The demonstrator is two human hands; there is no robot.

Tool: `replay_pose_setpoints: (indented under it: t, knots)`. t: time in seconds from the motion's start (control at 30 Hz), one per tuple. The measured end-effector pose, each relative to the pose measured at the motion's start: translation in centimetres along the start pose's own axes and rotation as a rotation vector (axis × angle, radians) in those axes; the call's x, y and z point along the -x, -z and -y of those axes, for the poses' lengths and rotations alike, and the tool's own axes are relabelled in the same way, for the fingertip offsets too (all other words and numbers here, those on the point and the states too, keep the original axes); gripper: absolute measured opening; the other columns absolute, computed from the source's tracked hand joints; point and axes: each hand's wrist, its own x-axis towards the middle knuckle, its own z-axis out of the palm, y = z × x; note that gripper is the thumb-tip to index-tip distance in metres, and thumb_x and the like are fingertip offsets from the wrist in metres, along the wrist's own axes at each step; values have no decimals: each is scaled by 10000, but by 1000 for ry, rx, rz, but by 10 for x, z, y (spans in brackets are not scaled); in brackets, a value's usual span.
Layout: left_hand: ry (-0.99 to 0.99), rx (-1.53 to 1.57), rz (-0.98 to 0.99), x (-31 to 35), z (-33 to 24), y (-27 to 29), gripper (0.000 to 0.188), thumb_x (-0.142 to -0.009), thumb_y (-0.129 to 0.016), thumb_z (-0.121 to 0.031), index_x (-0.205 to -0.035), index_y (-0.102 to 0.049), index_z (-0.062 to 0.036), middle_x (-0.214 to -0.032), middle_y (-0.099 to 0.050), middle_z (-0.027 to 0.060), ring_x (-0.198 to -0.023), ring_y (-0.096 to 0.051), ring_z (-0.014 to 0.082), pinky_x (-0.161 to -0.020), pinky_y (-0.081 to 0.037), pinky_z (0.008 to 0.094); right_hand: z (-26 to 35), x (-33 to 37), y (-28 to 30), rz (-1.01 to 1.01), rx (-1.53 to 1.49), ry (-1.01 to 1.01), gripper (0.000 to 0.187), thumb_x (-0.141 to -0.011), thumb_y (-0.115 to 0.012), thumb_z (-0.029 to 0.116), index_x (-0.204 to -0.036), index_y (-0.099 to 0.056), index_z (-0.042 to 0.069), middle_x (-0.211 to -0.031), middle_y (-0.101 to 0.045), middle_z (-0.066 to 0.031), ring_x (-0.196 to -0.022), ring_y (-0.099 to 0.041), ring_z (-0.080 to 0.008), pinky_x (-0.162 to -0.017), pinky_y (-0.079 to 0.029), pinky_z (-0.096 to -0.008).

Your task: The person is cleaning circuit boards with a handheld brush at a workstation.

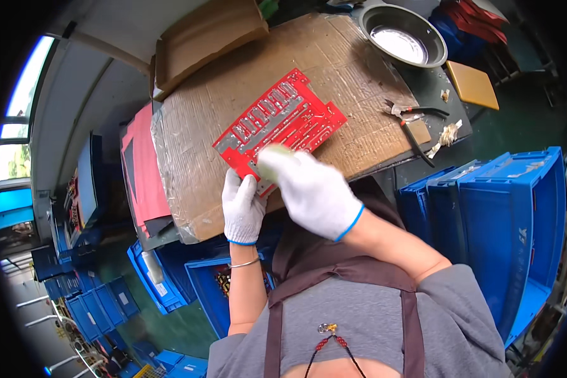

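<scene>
A red printed circuit board [309, 116], solder side up with silvery tracks, is held tilted above the cardboard-covered table. My left hand [242, 208], in a white glove with a blue cuff, is closed on the board's near left corner, thumb on top. Over the board's near edge is my right hand [321, 195], gloved alike. Its fingers are curled and blurred by motion. A pale greenish patch shows at those fingertips; whether it is a held thing or part of the glove I cannot make out.
Cardboard [359, 101] covers the table. An open carton [208, 44] stands at its far left, a metal bowl [403, 34] at the far right. Cutting pliers [416, 116] lie at the right edge. Blue crates [498, 233] stand right, more below left. Red sheets [148, 170] lie left.
</scene>
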Motion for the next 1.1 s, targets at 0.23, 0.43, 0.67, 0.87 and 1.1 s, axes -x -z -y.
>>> replay_pose_setpoints:
  t: [0.23, 0.43, 0.67, 0.87, 1.1]
  knots:
    - [26, 17, -9, 1, -3, 11, 416, -1038, -495, -42, -1451, -440, -41, -1393, -583, 130, -1228, -625, 255, -1052, -532, 443, -14, -4, 12, -108, -3, -18, 358, -918, -594, 9, -1269, -639, 62, -1106, -707, -197, -991, -702, -379, -876, -588, -423]
    - [2, 22, -24, 2, 1, 10, 406, -1044, -491, -39, -1448, -450, -43, -1362, -597, 126, -1227, -625, 253, -1036, -548, 439, -33, -32, 30, -158, 115, -65, 351, -918, -599, 16, -1267, -631, 35, -1057, -707, -215, -952, -704, -388, -846, -589, -428]
    - [29, -26, -45, 3, 0, 13, 399, -1047, -488, -33, -1445, -453, -42, -1370, -590, 138, -1230, -622, 260, -1030, -547, 426, 2, -20, -22, 44, -17, 62, 363, -899, -625, 42, -1260, -614, 75, -1092, -699, -166, -950, -699, -353, -819, -591, -422]
    - [-9, 27, -22, 4, -1, 6, 427, -1028, -499, -18, -1450, -435, -23, -1365, -591, 141, -1234, -620, 263, -1059, -529, 442, -66, -64, 35, -277, 61, -17, 306, -955, -586, 28, -1254, -651, 14, -1068, -722, -227, -989, -724, -368, -871, -597, -400]
    - [8, -30, 1, 2, 1, 20, 364, -1050, -492, -41, -1414, -485, -44, -1306, -620, 128, -1154, -643, 232, -1005, -546, 409, 10, -5, -25, 47, -134, 98, 361, -893, -609, 13, -1245, -618, 91, -1168, -677, -164, -947, -699, -370, -834, -588, -421]
